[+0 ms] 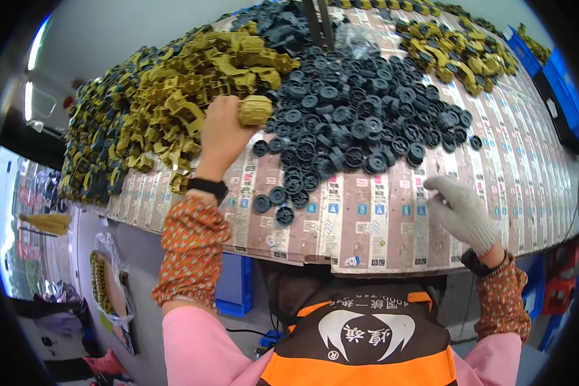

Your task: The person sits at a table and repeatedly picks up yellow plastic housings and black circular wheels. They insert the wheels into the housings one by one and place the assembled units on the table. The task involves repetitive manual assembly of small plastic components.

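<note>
At the inner edge of the olive-yellow pile, my bare left hand (223, 132) is closed round a rounded olive-yellow plastic toy vehicle part (256, 110). Its fingertips are partly hidden behind it. Right beside that part begins a heap of dark grey toy wheels (341, 109). The heap of olive-yellow plastic vehicle bodies (174, 106) lies left of the wheels and behind my left hand. Over the near right part of the table, my right hand (460, 212) wears a pale knitted glove. Its thumb and forefinger are apart, and nothing shows between them.
The table (379, 241) is covered with printed sheets. Assembled yellow-and-grey pieces lie at its far left (96, 148) and back right (460, 55). Dark grey parts (276, 29) and a clear plastic bag (360, 42) sit at the back, near a dark upright post (318, 26). Blue bins (563, 90) stand at the right.
</note>
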